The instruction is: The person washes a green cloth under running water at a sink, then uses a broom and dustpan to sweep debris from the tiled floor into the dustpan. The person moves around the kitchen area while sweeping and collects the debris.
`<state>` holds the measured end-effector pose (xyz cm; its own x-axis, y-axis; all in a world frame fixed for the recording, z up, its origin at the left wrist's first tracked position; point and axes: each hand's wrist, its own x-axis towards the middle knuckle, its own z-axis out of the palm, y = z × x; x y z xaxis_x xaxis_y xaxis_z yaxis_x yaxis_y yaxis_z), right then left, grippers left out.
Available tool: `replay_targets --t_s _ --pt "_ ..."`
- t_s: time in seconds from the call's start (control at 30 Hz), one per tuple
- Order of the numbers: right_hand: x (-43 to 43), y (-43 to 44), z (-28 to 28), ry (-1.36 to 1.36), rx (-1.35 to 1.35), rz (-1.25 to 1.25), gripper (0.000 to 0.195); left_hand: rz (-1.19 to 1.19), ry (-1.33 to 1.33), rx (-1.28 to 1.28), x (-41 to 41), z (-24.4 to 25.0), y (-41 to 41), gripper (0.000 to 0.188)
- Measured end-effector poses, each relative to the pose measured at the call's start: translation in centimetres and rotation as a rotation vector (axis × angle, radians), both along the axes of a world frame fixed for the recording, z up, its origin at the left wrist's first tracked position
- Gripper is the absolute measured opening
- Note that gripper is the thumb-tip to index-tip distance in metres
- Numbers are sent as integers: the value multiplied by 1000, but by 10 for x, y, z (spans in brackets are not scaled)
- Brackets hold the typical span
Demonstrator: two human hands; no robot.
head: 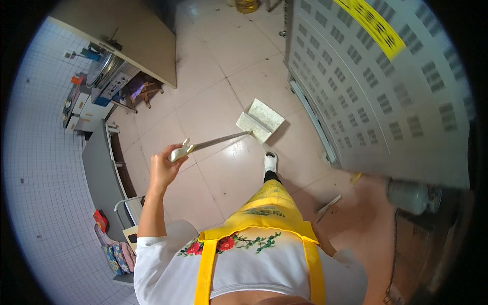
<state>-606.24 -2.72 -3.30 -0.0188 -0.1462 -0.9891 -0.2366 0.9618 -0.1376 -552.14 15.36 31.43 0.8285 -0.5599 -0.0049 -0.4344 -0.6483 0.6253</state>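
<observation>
My left hand [167,164] grips the white plastic end of a long-handled dustpan [267,113]. The dustpan's grey pole slants away from my fist to its pale, speckled pan, which is just above or on the tiled floor; I cannot tell which. Looking into the pan, I make out no clear debris. My right hand is out of sight behind the yellow apron [263,206], with only part of the forearm [324,242] showing. Beyond that forearm, near the floor, is a slim white object [328,206], perhaps part of a broom.
A tall grey cabinet with printed panels [343,84] stands on the right, a gas cylinder [410,196] nearer me. To the left are a grey-topped table [101,164], a wooden stool [146,93] and a beige partition [129,30]. A container of yellow liquid [247,5] is far ahead.
</observation>
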Motion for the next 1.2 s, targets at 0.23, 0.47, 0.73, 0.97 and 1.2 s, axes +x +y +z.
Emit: replay_targets --t_s 0.23,0.47,0.73,0.97,1.2 --pt "191 -77 51 216 135 223 23 238 -29 -29 146 17 -10 27" --pt "392 -154 74 -66 55 142 25 368 -47 -126 308 -26 -17 27" --pt "672 -182 65 -110 -19 -108 11 144 -128 1 562 -34 -100 30" --pt "943 -251 70 -392 -97 -636 4 -77 -163 25 766 -56 -206 28" --pt "1132 -346 8 -317 -62 -593 16 -78 -56 -36 909 -50 -267 32"
